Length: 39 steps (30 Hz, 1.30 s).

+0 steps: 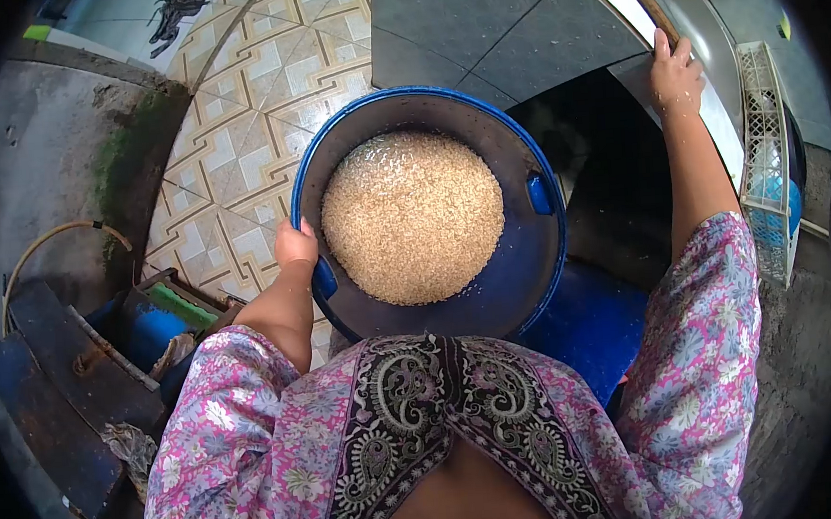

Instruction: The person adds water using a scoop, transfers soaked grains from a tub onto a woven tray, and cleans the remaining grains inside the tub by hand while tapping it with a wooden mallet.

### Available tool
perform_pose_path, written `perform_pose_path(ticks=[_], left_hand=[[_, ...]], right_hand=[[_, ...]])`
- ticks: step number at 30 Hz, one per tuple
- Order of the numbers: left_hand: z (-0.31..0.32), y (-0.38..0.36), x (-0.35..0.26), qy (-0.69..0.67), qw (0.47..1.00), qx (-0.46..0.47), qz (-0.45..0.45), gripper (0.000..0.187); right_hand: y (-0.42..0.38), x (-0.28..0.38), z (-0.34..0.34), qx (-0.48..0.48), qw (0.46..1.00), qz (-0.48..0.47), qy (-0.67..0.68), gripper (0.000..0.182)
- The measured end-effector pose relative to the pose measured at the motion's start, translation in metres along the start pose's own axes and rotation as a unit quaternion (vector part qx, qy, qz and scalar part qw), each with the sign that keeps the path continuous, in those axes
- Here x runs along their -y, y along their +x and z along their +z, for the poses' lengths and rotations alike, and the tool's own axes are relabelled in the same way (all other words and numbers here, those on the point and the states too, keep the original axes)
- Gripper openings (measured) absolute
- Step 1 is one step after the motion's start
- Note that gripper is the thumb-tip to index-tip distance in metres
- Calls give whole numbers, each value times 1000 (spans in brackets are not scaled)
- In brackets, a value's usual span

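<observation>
A round blue tub [531, 281] sits in front of my body, slightly tilted. Pale tan grains [413, 217] fill much of its bottom, with a wet shine at their far side. My left hand [296, 246] is closed around the tub's left rim, beside a blue handle. On the right, my arm stretches forward to the white counter edge, where my right hand [677, 77] has its fingers around the near end of a wooden stick [645, 3]. Its palm side is hidden, and wet specks dot the skin.
Grey tiles [477, 27] and a patterned floor [244, 108] lie beyond the tub. A metal sink [706, 23] and white plastic rack [766, 162] stand at right. At left are a mossy wall [94, 136], a hose [39, 244] and a dark metal box [70, 366].
</observation>
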<state>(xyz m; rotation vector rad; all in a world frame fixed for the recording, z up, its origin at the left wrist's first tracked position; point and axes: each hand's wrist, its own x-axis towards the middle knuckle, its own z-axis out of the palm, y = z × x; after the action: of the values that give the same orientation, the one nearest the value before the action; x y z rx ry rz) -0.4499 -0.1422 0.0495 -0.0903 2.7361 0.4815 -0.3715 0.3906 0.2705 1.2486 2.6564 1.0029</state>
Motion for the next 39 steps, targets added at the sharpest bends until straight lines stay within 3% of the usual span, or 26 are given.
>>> perform_pose_path(ticks=[5, 9, 18, 21, 24, 27, 29, 30, 32, 35, 38, 39], left_hand=[[1, 1, 1, 7, 1000, -9, 2, 26], [-3, -3, -4, 4, 1000, -19, 6, 25], [-2, -2, -2, -14, 1000, -19, 6, 24], [3, 1, 2, -13, 1000, -23, 9, 24], [1, 0, 1, -15, 1000, -24, 12, 23], [0, -1, -1, -16, 1000, -26, 6, 23], [1, -2, 1, -14, 999, -28, 9, 23], [2, -1, 2, -13, 999, -31, 14, 24], [3, 1, 3, -11, 999, -32, 18, 24], [4, 0, 5, -7, 999, -32, 22, 25], [1, -2, 2, -6, 1000, -26, 15, 26], [0, -2, 2, -6, 1000, -20, 7, 26]], right_hand=[[-1, 2, -2, 7, 1000, 3, 2, 30], [-2, 2, 1, -18, 1000, 2, 19, 30], [10, -3, 7, 41, 999, -10, 17, 34], [31, -10, 43, 47, 987, 71, 134, 48], [35, -13, 47, 36, 981, 74, 175, 60], [31, -11, 38, 56, 985, 64, 153, 61], [15, -2, -1, 94, 964, 144, 201, 51], [9, 0, -15, 93, 964, 145, 201, 51], [2, 1, -35, 154, 983, 45, 92, 41], [11, -3, -10, 114, 993, 6, 32, 41], [6, -2, -15, 114, 993, 5, -10, 46], [5, 0, -22, 136, 990, 33, 34, 48]])
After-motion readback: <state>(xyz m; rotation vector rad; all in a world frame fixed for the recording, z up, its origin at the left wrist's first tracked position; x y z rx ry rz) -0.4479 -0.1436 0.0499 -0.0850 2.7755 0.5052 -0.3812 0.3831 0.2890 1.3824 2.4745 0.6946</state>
